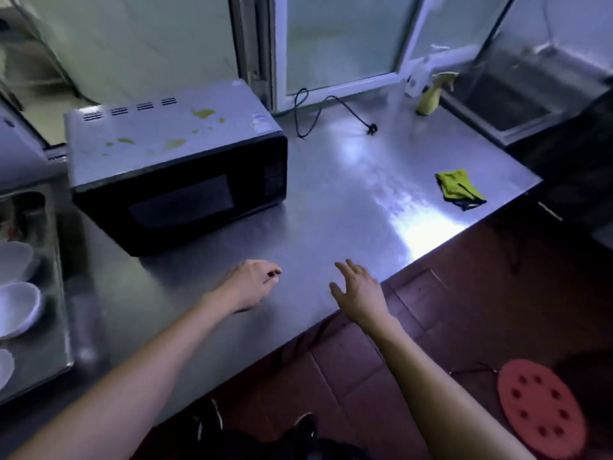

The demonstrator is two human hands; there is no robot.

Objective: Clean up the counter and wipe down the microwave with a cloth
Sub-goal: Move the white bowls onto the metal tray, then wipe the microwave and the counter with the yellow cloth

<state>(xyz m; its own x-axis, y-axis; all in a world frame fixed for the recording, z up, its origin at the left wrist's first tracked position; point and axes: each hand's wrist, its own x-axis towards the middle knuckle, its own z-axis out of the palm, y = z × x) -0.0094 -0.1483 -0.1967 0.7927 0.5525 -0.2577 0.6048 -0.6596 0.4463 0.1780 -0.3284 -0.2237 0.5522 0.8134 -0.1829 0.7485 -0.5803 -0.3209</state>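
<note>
While no writing reads on the microwave, left hand curls empty, right hand spreads wide.

I count one microwave on the steel counter, toward its back left corner. One unplugged power cord lies by the back edge. One yellow spray bottle stands at the back right corner. One yellow-green cloth lies near the right edge. Three white bowls sit beyond the left edge. My two hands, left hand and right hand, are at the front edge.
</note>
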